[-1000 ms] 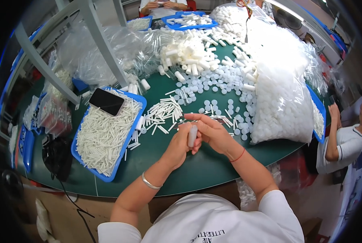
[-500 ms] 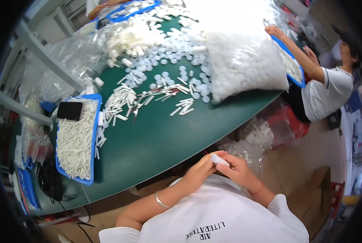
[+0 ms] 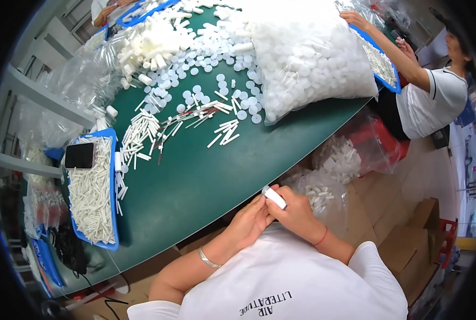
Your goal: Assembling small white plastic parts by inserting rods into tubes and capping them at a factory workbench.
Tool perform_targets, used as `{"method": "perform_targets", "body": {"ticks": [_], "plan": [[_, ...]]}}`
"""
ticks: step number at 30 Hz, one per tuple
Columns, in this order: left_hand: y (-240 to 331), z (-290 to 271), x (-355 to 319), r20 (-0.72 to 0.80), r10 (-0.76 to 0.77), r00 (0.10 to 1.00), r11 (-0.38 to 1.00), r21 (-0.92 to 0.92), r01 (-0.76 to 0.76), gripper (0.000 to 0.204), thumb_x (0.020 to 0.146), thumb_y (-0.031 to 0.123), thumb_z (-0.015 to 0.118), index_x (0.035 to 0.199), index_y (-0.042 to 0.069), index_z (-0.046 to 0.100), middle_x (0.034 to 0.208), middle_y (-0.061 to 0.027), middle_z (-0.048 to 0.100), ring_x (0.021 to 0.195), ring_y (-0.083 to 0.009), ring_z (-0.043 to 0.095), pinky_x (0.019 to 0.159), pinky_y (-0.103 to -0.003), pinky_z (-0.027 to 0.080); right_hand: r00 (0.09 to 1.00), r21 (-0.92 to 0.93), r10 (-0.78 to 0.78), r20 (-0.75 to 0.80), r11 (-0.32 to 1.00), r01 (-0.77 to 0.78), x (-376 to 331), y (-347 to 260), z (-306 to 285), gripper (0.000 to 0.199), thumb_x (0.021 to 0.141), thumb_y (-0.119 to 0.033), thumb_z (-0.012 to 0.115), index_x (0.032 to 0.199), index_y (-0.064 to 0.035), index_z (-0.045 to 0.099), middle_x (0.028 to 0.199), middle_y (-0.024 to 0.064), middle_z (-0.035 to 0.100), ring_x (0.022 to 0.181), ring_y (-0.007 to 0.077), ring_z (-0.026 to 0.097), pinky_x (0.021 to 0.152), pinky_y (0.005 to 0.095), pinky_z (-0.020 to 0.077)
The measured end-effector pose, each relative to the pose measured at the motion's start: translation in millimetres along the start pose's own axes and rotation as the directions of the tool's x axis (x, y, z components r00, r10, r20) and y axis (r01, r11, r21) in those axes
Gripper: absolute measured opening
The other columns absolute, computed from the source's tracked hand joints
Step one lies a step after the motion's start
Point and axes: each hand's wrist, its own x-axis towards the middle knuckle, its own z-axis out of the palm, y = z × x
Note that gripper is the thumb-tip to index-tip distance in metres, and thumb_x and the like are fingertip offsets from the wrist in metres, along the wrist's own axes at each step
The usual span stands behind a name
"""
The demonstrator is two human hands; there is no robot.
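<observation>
Between thumb and fingers, my right hand [image 3: 296, 214] is shut on a short white plastic tube [image 3: 276, 199]. The tube slants up to the left, and a pale, translucent round cap [image 3: 265, 190] sits at its upper end. My left hand [image 3: 248, 221] lies against the right one, its fingers drawn together close to the capped end. Whether those fingers pinch anything is hidden. Both hands are in front of my white shirt, just off the edge of the green table [image 3: 190, 184].
Loose caps [image 3: 195, 98], white sticks [image 3: 140, 133] and thin red-and-white pieces [image 3: 187, 118] lie on the table. A blue tray [image 3: 114, 186] of sticks carries a phone [image 3: 79, 156]. A big clear bag [image 3: 315, 69] of caps stands near another person [image 3: 427, 101]. Below are bagged white tubes [image 3: 320, 194].
The tube now shows in my right hand with its capped end up, and both hands have shifted slightly left and up. The red strands by my left fingers no longer show. The view has shifted.
</observation>
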Motion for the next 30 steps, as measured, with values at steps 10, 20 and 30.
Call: {"method": "perform_targets", "body": {"ticks": [10,20,30], "plan": [[6.5,-0.9,3.0,-0.051,-0.021,0.998,0.999,-0.048,0.018,0.043,0.103,0.024,0.029,0.140,0.004,0.035,0.143,-0.0106,0.039,0.128,-0.0201,0.041,0.108,-0.034,0.034,0.998,-0.112,-0.063,0.004,0.992,0.063,0.6,-0.7,14.4,0.022,0.085,-0.017,0.065,0.095,-0.0002,0.054,0.070,0.0190,0.061,0.061,0.0315,0.064,0.053,0.0387,0.0485],[-4.6,-5.5,1.9,-0.086,0.127,0.988,0.982,0.151,-0.113,0.042,0.102,0.028,0.040,0.137,0.004,0.040,0.136,-0.0118,0.046,0.124,-0.0201,0.045,0.105,-0.036,0.038,0.909,0.855,0.223,0.352,0.318,-0.409,-10.2,14.1,29.0,0.022,0.099,-0.022,0.047,0.087,-0.0043,0.050,0.063,0.0007,0.049,0.052,0.0107,0.044,0.050,0.0245,0.0372],[-9.7,12.4,-17.1,-0.213,0.133,0.968,0.937,0.346,-0.053,0.038,0.099,0.029,0.048,0.121,-0.001,0.053,0.109,-0.0133,0.063,0.100,-0.0202,0.062,0.091,-0.034,0.050,0.906,0.245,-0.375,0.197,0.913,0.325,-18.4,31.9,-30.7,0.071,0.076,-0.022,0.073,0.137,-0.0005,0.043,0.134,0.0180,0.047,0.124,0.0359,0.045,0.103,0.0428,0.0368]]}}
